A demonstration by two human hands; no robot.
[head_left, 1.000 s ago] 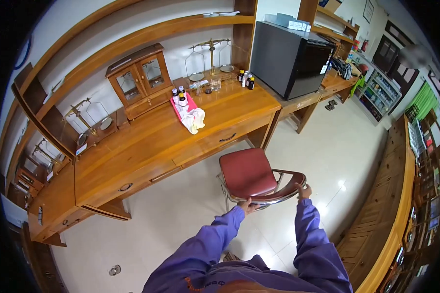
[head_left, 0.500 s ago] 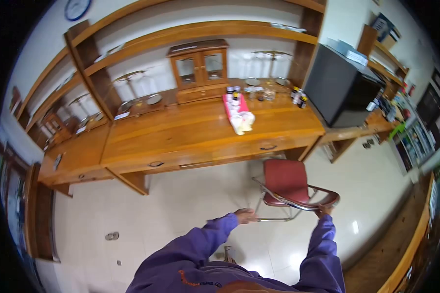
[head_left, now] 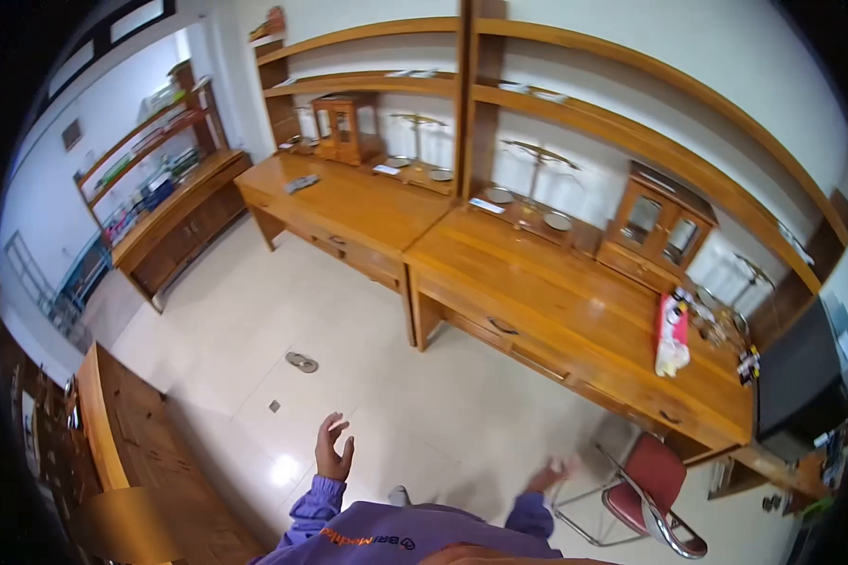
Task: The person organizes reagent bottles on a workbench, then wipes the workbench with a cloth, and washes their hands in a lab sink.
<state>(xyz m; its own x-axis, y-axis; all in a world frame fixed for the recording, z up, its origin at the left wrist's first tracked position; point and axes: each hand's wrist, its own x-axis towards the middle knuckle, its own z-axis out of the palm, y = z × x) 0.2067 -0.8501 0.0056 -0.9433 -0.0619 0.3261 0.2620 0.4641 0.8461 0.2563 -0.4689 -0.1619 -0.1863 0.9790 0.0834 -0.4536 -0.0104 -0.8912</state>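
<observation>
Head view: the left hand (head_left: 333,450) is open over the floor (head_left: 377,377), its fingers loosely curled and the thumb apart. The right hand (head_left: 548,474) is motion-blurred but looks open, fingers pointing towards the chair (head_left: 657,469); whether it touches the metal frame (head_left: 582,537) cannot be told. The chair stands to its right, at the front of the desk (head_left: 556,292), with a red seat and a curved back turned towards the lower right. At the desk's right end, a pink tray (head_left: 671,315) holds bottles, with a pale cloth (head_left: 672,359) at its near end; dark bottles (head_left: 749,367) stand beside the black fridge (head_left: 800,377). Behind the tray is a balance (head_left: 755,273), and left of it a glass-doored cabinet (head_left: 655,235). Another balance (head_left: 537,179) stands further left. A second desk (head_left: 358,202) adjoins on the left, a dark object (head_left: 302,184) lying on it.
</observation>
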